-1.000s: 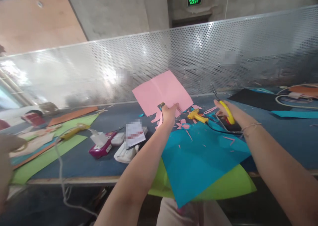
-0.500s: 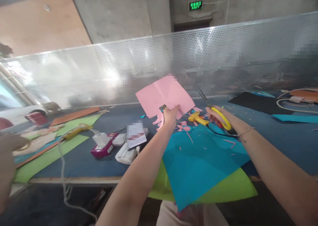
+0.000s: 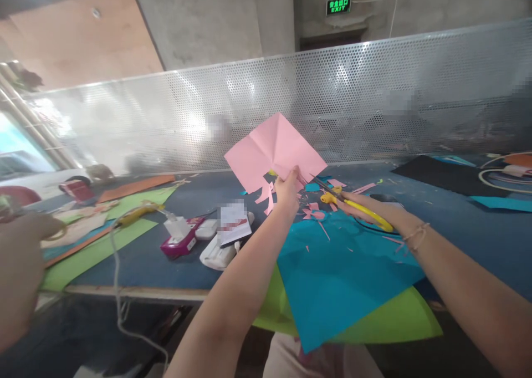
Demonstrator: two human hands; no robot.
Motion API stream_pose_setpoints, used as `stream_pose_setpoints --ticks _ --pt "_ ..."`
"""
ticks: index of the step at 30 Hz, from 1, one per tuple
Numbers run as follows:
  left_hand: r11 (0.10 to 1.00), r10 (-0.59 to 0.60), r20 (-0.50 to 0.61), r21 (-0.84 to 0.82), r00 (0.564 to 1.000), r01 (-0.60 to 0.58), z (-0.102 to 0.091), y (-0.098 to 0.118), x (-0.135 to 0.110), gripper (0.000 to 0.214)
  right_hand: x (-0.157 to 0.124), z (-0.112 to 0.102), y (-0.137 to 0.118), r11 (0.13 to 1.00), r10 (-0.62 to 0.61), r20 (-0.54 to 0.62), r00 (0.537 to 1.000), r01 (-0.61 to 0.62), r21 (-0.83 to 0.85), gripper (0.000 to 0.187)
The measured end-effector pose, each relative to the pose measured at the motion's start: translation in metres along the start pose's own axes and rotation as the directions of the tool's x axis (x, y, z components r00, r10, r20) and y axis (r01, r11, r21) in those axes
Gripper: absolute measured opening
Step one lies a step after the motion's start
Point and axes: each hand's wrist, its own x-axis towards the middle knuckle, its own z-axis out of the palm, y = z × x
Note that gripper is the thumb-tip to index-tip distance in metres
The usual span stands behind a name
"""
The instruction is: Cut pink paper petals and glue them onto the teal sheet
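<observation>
My left hand (image 3: pixel 288 192) pinches the lower edge of a creased pink sheet of paper (image 3: pixel 276 145), held up above the table. In my right hand (image 3: pixel 361 206) is a pair of scissors (image 3: pixel 369 212) with yellow handles; the blades point left, with their tips close to the sheet's lower right edge. Whether they touch the paper I cannot tell. Under the scissors lies a yellow glue gun (image 3: pixel 328 198), partly covered by them. Pink scraps (image 3: pixel 315 212) are scattered below the sheet. A blue sheet (image 3: pixel 341 272) lies over a green sheet (image 3: pixel 399 317) at the table's front edge.
A purple power strip (image 3: pixel 182 248), a white device (image 3: pixel 218 254) and a phone-like slab (image 3: pixel 233 223) stand left of my forearm. Another yellow glue gun (image 3: pixel 135 216) rests on green paper. Someone's arm (image 3: pixel 20 272) reaches in at far left. Black paper (image 3: pixel 440 175) lies right; perforated metal (image 3: pixel 187 123) rises behind.
My right hand has brought the scissors left, up to the pink sheet, with the blades turned toward it. The sheet tilts differently in my left hand. The camera view has shifted slightly.
</observation>
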Motion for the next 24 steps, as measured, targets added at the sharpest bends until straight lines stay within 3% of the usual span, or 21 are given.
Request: stream_pose_setpoints --ticks 2,6,8,14,24 --pt "1.000 -0.028 0.002 -0.002 1.000 0.028 0.003 0.001 -0.004 0.033 0.000 0.003 -0.011 0.999 0.036 0.082 0.996 -0.039 0.035 0.018" --pt "1.000 -0.008 0.053 0.013 0.999 0.007 0.007 -0.002 -0.006 0.031 -0.007 0.009 -0.026 0.997 0.068 0.101 0.993 -0.070 0.018 0.013" --pt "1.000 0.008 0.071 0.021 0.997 -0.010 0.007 -0.004 -0.005 0.032 -0.012 0.014 -0.029 0.997 0.081 0.031 0.996 -0.081 -0.021 0.015" --pt "0.998 0.041 0.056 0.047 0.998 -0.044 0.005 -0.009 -0.002 0.033 -0.019 0.026 -0.035 0.959 0.234 0.021 0.972 -0.227 -0.172 0.020" --pt "0.999 0.027 0.071 0.031 0.997 -0.029 0.008 -0.008 -0.005 0.029 -0.016 0.024 -0.033 0.954 0.242 0.119 0.963 -0.214 -0.210 0.033"
